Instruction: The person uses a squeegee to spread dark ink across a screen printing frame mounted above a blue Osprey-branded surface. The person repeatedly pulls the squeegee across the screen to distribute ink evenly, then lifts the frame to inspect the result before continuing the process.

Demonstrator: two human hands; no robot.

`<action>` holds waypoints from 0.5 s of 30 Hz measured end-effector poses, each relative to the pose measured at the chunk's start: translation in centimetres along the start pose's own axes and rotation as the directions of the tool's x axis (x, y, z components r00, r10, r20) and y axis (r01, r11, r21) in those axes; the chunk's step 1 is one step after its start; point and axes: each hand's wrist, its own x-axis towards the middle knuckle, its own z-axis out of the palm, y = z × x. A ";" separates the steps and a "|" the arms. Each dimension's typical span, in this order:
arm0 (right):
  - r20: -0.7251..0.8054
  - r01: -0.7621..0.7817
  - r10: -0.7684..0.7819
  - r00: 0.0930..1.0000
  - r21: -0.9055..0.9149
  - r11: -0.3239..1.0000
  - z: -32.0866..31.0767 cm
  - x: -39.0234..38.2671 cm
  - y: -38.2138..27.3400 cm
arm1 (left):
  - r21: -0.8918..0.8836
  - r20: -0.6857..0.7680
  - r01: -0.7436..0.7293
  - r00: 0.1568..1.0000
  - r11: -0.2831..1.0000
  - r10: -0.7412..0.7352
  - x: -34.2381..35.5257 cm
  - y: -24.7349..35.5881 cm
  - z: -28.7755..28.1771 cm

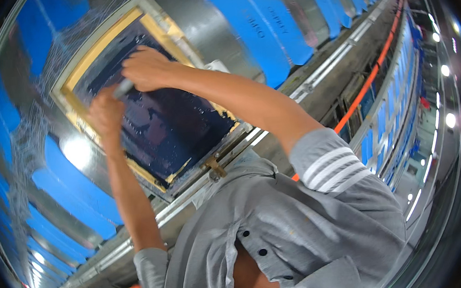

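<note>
Both hands are over a framed printing screen (167, 132), its mesh dark with navy ink and its inner border lined with yellow tape. My left hand (106, 107) is closed around one end of a pale grey squeegee (124, 88). The other end sits in my right hand (148, 69), whose fingers are wrapped round it. Only a short stretch of the squeegee shows between the two fists. Its lower edge is hidden by the hands. Ink lies in uneven patches and streaks on the screen around them.
Blue fabric pieces (256, 25) lie in rows along the long metal table, on both sides of the screen. A brass-coloured clamp (214, 167) sits at the screen's near edge, by a metal rail (317, 80). An orange strip (369, 81) runs beyond the rail.
</note>
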 end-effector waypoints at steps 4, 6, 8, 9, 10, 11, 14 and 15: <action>-0.096 0.055 -0.055 0.994 -0.001 0.998 3.6 -11.9 -4.4 | -0.163 -0.108 -0.096 0.991 0.982 0.079 -12.8 4.1 0.8; 0.013 0.027 -0.028 1.000 0.049 0.998 4.6 -17.5 -7.5 | -0.229 -0.037 -0.086 0.996 0.970 0.079 -19.3 5.9 1.0; 0.018 0.012 -0.014 1.000 0.079 0.997 5.7 -21.9 -10.0 | -0.272 -0.040 -0.045 0.999 0.961 0.036 -24.2 7.7 0.8; 0.046 0.017 -0.021 0.999 0.087 0.996 5.9 -22.6 -10.3 | -0.296 -0.016 -0.029 1.000 0.955 0.026 -25.6 8.3 0.2; 0.074 0.018 -0.024 0.997 0.079 0.997 5.7 -23.0 -10.2 | -0.316 -0.037 -0.050 0.998 0.947 0.041 -25.7 8.7 -0.1; 0.101 0.012 -0.020 0.995 0.072 0.997 5.7 -22.8 -10.3 | -0.307 0.049 -0.021 0.998 0.951 0.038 -24.9 8.0 -0.4; 0.155 -0.021 0.007 0.988 0.089 0.996 4.1 -16.4 -7.0 | -0.180 0.256 0.021 0.966 0.983 0.026 -17.6 5.4 -1.2; 0.157 -0.007 -0.002 0.988 0.054 0.999 2.8 -13.3 -5.6 | -0.158 0.183 -0.007 0.982 0.987 0.036 -14.3 4.5 -1.6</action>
